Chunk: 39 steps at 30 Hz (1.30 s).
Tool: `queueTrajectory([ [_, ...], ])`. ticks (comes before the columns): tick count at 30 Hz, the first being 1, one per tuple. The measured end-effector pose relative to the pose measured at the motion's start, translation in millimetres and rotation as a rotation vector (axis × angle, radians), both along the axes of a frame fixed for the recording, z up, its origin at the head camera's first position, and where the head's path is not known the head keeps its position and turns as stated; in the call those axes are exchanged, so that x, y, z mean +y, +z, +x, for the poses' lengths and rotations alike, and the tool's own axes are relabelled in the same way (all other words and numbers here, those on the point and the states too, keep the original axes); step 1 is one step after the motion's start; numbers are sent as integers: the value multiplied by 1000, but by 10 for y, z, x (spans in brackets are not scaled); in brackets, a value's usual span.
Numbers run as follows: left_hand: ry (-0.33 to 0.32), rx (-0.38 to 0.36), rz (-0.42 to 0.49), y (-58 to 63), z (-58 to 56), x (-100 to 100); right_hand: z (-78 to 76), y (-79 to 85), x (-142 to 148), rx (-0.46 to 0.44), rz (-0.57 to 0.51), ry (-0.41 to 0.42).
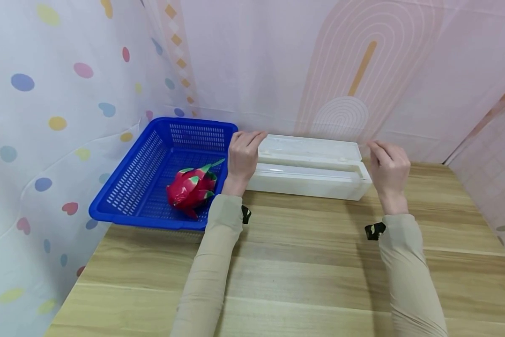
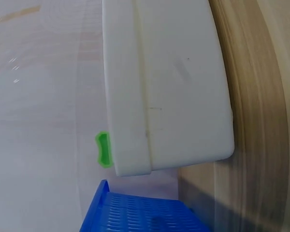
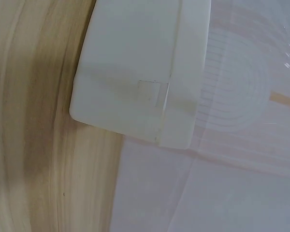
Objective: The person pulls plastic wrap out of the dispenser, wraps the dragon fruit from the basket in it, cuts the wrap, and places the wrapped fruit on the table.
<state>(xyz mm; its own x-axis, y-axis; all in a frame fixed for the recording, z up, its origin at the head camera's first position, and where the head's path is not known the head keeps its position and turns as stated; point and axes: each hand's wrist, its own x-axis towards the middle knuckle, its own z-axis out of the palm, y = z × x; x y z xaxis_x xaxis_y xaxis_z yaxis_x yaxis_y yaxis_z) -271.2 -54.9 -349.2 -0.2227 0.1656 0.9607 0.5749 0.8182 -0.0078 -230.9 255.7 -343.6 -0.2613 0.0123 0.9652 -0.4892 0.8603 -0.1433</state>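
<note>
On the table in the head view lies a long white cling film dispenser (image 1: 303, 185), its lid (image 1: 311, 148) tipped back and a pale roll (image 1: 307, 171) inside. My left hand (image 1: 242, 157) is raised over the dispenser's left end, fingertips pinched together. Over its right end is my right hand (image 1: 388, 166), pinching likewise. Clear cling film (image 2: 14, 67) shows by its glints in both wrist views, and both hands appear to pinch it; its edges are hard to see. A green piece (image 2: 104, 150) sticks out by the dispenser's end in the left wrist view.
Left of the dispenser stands a blue plastic basket (image 1: 130, 217) holding a red dragon fruit (image 1: 189, 191) with green tips. A patterned curtain (image 1: 252, 61) hangs behind the wooden table (image 1: 303, 262). Black wrist cameras (image 1: 375, 231) sit at both cuffs.
</note>
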Motion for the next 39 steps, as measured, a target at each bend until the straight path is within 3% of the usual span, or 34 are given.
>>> queueTrajectory([
  [12, 64, 124, -14, 67, 31, -19, 10, 48, 16, 63, -5, -76],
  [18, 89, 144, -23, 90, 50, -30, 41, 65, -5, 74, -31, -139],
  [39, 78, 192, 17, 201, 65, -65, 39, 171, -35, 115, -86, -191],
])
